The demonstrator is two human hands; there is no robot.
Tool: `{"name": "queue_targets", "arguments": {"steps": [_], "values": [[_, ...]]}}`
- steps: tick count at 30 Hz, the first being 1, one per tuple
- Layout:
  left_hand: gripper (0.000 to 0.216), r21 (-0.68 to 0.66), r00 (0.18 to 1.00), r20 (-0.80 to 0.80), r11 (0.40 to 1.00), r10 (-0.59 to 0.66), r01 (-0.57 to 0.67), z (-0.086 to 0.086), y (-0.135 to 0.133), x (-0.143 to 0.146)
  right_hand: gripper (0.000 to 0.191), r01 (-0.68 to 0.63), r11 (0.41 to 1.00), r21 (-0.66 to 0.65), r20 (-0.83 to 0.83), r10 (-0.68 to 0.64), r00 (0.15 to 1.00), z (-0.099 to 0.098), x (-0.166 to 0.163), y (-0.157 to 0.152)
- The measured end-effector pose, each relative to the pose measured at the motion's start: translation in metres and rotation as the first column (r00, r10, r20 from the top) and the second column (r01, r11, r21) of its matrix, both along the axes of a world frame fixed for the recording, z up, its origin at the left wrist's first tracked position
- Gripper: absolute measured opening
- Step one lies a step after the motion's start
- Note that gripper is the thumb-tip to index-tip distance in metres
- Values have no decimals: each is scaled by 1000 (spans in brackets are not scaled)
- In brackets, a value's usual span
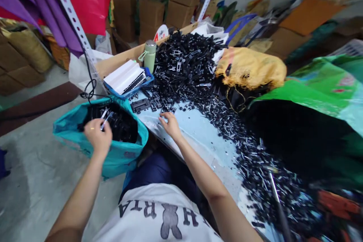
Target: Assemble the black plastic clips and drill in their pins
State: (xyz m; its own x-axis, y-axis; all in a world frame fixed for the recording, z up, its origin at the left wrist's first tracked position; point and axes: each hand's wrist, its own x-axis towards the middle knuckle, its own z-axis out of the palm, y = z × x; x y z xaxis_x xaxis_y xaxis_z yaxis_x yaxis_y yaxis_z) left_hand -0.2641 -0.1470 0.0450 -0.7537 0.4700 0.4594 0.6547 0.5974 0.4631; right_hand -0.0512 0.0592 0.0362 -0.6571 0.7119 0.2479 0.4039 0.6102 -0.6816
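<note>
Two hands show on my feed: at eight o'clock, my left hand (99, 136) is at a shiny piece (104, 114) over the teal bag (119, 162), grip unclear to me; my right hand (169, 124), fingers slightly parted, is over the tabletop (198, 124), black parts (181, 62) heaped toward twelve.

Cool, fairly even indoor light gives the table (195, 124) a pale sheen; metal glints among the parts (184, 64). The green sack (312, 83) is near-black inside. Wide-angle stretching and smear mark the borders; the blurred orange object (338, 202), lower right, may be a tool.
</note>
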Motion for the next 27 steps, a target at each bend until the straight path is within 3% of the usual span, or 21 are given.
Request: {"name": "queue_targets", "arguments": {"steps": [2, 4, 8, 13, 16, 19, 22, 24, 27], "values": [[33, -63, 962, 87, 962, -260, 266, 0, 52, 42, 21, 17, 1000, -13, -11, -17, 1000, -3, 15, 7], [48, -147, 904, 154, 896, -398, 419, -2, 108, 76, 18, 3, 1000, -30, -36, -5, 999, -8, 33, 4], [79, -274, 872, 310, 843, -378, 463, -16, 198, 131, 17, -16, 996, -90, -100, 7, 995, -20, 79, -9], [90, -323, 882, 301, 831, -364, 453, -32, 252, 177, 17, 127, 976, -179, -90, -144, 985, -33, 147, -1], [90, -305, 846, 327, 800, -422, 517, -26, 265, 193, 17, 176, 974, -141, -77, -188, 979, -32, 176, 21], [83, -169, 755, 394, 766, -524, 620, -17, 257, 207, 19, 269, 963, -19, -59, -269, 961, -21, 197, 65], [65, 104, 639, 376, 716, -671, 690, -20, 223, 223, 24, 402, 909, 108, -27, -401, 916, 3, 213, 133], [53, 231, 546, 348, 634, -762, 738, -30, 193, 229, 32, 461, 864, 203, -43, -462, 886, 27, 221, 186], [42, 324, 527, 292, 601, -798, 731, -52, 156, 229, 49, 575, 746, 336, -100, -578, 810, 64, 233, 269]]}}
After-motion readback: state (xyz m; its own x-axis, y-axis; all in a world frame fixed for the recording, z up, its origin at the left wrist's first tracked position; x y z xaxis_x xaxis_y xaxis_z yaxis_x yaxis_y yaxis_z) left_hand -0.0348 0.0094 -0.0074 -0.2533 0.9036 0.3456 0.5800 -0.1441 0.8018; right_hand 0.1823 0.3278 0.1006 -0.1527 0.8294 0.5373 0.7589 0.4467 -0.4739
